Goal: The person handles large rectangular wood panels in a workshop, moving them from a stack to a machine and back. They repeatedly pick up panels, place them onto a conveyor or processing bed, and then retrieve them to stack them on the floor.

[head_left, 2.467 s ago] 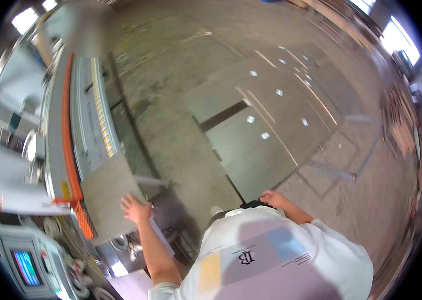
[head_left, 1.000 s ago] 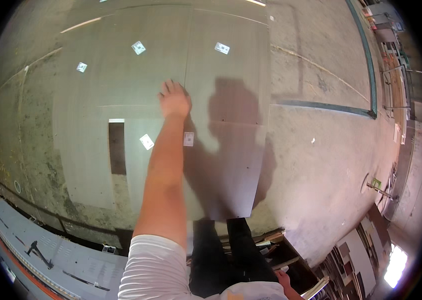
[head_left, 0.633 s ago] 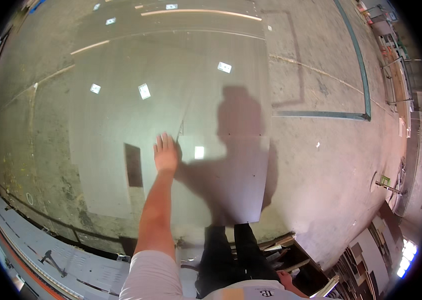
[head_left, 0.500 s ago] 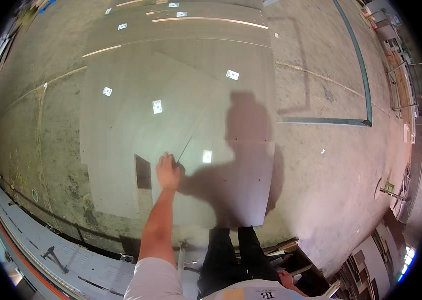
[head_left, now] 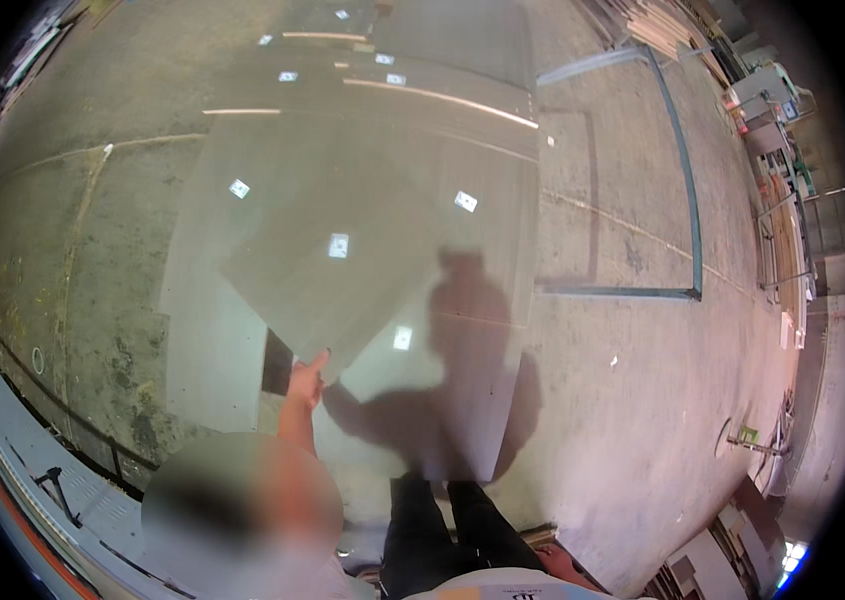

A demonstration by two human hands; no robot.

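Several thin grey-brown sheets lie on the floor before me, partly overlapping, with small white labels on them. One rectangular panel (head_left: 338, 290) sits askew on top, a corner pointing toward me. My left hand (head_left: 307, 382) is closed at that near corner, a finger or thumb extending along the edge. Just left of the hand a dark gap (head_left: 278, 362) shows between sheets. My right hand (head_left: 555, 560) hangs low beside my right leg, apart from the sheets; its fingers are too small and partly hidden to read.
A blue-grey metal frame (head_left: 695, 240) lies on the floor to the right. Along the lower left runs a long grey machine bed (head_left: 93, 490). Board offcuts (head_left: 708, 560) are piled at the lower right. Thin light strips (head_left: 453, 98) lie across the far sheets. A round blur covers my left upper arm.
The top panel now lies visibly askew, its corner at my left hand. That hand has shifted slightly left and nearer to me. The whole view has turned a little.
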